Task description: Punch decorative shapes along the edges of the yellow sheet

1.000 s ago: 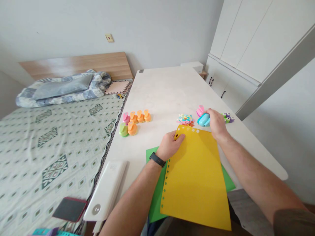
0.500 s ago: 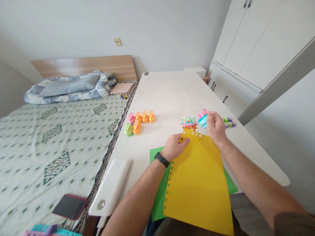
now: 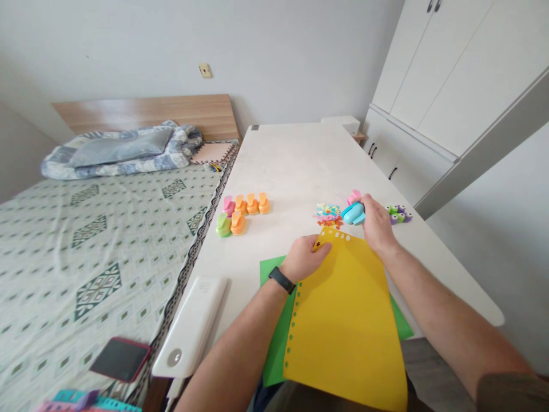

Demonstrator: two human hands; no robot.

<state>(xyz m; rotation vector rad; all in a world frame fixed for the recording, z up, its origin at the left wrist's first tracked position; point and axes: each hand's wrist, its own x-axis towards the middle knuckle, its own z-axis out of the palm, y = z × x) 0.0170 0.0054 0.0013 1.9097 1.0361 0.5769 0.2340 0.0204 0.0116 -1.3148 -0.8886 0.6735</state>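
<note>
Left hand [image 3: 306,257] pinches yellow sheet [image 3: 347,320]; right hand [image 3: 376,223] grips blue punch [image 3: 354,214]

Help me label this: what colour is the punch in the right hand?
The punch is light blue; the head view shows it.

The widest free room is the bare stretch of desk [image 3: 291,157] from the centre up to its far edge, where a hand could pass unhindered. Left of centre, the orange, pink and green punches [image 3: 238,223] block a low sweep; a clear lane runs between them and the small heap of cut-outs [image 3: 328,213]. Right of the heap, the pink punch [image 3: 354,196] and green-and-purple pieces [image 3: 398,214] crowd the way, their gaps seemingly narrow. At lower left, the white device [image 3: 193,326] obstructs the desk's near edge.
</note>
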